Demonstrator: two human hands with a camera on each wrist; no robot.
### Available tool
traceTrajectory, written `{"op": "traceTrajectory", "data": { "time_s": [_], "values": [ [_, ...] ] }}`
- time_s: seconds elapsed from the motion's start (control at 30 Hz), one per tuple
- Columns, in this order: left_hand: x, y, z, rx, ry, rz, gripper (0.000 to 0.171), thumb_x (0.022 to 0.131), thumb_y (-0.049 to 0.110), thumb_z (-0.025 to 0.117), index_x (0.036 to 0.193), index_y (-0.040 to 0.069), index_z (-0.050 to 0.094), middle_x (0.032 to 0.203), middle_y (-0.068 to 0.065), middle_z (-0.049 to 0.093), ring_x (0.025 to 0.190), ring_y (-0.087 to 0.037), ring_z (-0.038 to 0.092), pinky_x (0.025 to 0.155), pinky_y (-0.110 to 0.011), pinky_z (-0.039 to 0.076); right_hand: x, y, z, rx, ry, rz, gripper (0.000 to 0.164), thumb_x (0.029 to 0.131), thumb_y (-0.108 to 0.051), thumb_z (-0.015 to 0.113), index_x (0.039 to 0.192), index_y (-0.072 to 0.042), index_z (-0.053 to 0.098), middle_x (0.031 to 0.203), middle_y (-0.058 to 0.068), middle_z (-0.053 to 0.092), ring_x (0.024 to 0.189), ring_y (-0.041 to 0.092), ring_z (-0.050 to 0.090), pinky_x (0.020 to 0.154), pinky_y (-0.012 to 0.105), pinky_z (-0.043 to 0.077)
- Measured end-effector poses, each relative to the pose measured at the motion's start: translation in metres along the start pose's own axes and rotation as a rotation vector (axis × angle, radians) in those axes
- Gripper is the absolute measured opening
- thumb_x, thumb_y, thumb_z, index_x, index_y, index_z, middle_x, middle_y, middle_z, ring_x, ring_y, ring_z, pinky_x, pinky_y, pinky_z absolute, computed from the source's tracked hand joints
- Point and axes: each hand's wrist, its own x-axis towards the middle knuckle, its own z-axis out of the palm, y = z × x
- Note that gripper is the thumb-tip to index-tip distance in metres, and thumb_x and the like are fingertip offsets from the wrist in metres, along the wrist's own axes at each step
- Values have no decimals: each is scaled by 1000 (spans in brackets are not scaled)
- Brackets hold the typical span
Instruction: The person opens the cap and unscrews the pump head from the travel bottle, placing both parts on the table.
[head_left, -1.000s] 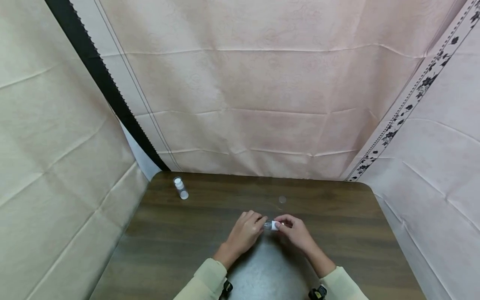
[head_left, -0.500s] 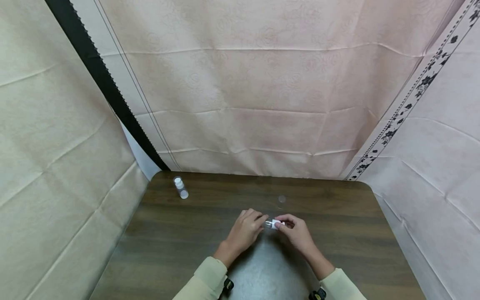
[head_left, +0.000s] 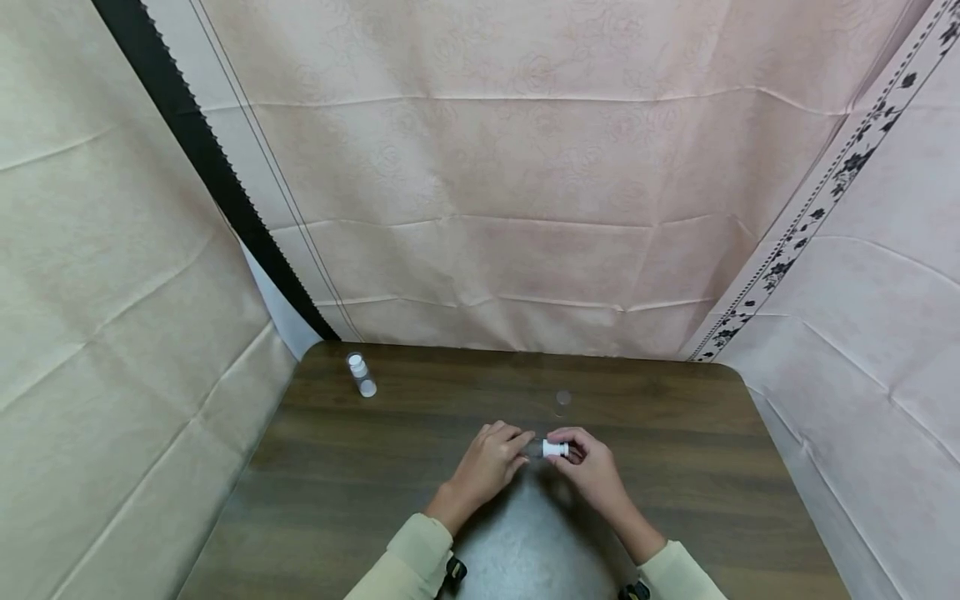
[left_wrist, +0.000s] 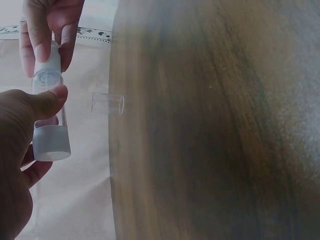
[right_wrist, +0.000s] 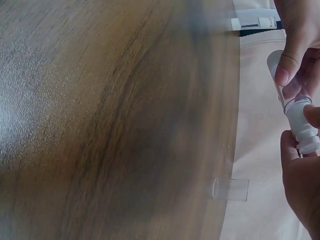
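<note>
A small clear pump bottle [head_left: 553,448] with a white base and white pump top is held sideways above the table between both hands. My left hand [head_left: 487,462] grips its clear body, the thumb lying across it in the left wrist view, where the white base [left_wrist: 52,143] shows below. At the other end, my right hand [head_left: 592,468] pinches the white pump top [right_wrist: 300,122], thumb on one side and fingers on the other. The pump top sits at the bottle's neck; how tightly it is fitted I cannot tell. A clear cap [left_wrist: 107,103] stands apart on the table beyond the hands.
A second bottle [head_left: 362,377] with white ends stands near the far left corner of the brown wooden table [head_left: 337,483]. Pale cloth [head_left: 480,208] hangs behind the table and along both sides.
My right thumb and fingers have shifted on the pump top, so more of its white side shows. My left hand stays nearly still on the bottle body. The second bottle and clear cap have not moved.
</note>
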Motion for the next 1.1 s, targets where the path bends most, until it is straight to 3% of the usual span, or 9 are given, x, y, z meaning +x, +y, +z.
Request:
{"op": "traceTrajectory", "data": {
  "time_s": [0.2, 0.3, 0.43, 0.6, 0.7, 0.9, 1.1],
  "values": [
    [1, 0, 0, 15, -13, -13, 39, 87, 25, 85, 124, 16, 75, 110, 2, 74, 98, -12, 66, 83, -30, 54, 0, 4, -3, -13, -42, -17, 32, 83, 10, 80, 111, -1, 71, 125, 20, 68, 116, 26, 67, 91, 20, 56],
    [1, -1, 0, 31, -12, -7, 39, 87, 25, 85, 123, 16, 76, 110, 2, 74, 98, -12, 65, 83, -30, 54, 1, 4, -3, -12, -46, 19, 35, 85, 4, 81, 117, -2, 69, 129, 21, 67, 119, 30, 65, 92, 22, 56],
    [1, 0, 0, 47, 1, 6, 39, 86, 24, 86, 123, 16, 76, 111, 2, 74, 98, -12, 65, 82, -28, 53, 5, 3, -3, -34, -28, 120, 33, 91, -7, 78, 122, -1, 68, 125, 23, 69, 113, 24, 68, 90, 21, 56],
    [2, 1, -1, 69, 9, 23, 39, 86, 23, 86, 123, 15, 76, 111, 2, 74, 99, -12, 65, 84, -27, 54, 8, 3, -3, -105, -51, 237, 23, 100, -15, 69, 117, 0, 71, 104, 16, 72, 89, 22, 70, 74, 26, 58],
    [2, 1, -1, 70, 17, 28, 39, 86, 22, 86, 123, 15, 76, 111, 2, 74, 99, -12, 66, 84, -28, 54, 8, 3, -4, -65, -94, 286, 24, 102, -15, 65, 116, 4, 71, 96, 14, 70, 81, 24, 72, 69, 32, 61],
    [1, 0, 1, 72, 17, 18, 39, 86, 22, 86, 123, 15, 75, 112, 2, 74, 100, -12, 65, 84, -28, 53, 8, 5, -6, 74, -164, 300, 28, 102, -9, 64, 121, 11, 65, 100, 17, 68, 85, 20, 73, 75, 32, 63],
    [-1, -1, 2, 62, 18, 10, 39, 87, 25, 85, 124, 16, 75, 113, 3, 74, 100, -12, 64, 85, -28, 52, 9, 5, -8, 71, -177, 274, 29, 98, -7, 70, 121, 9, 66, 104, 19, 69, 85, 16, 73, 76, 35, 63]
  ]
}}
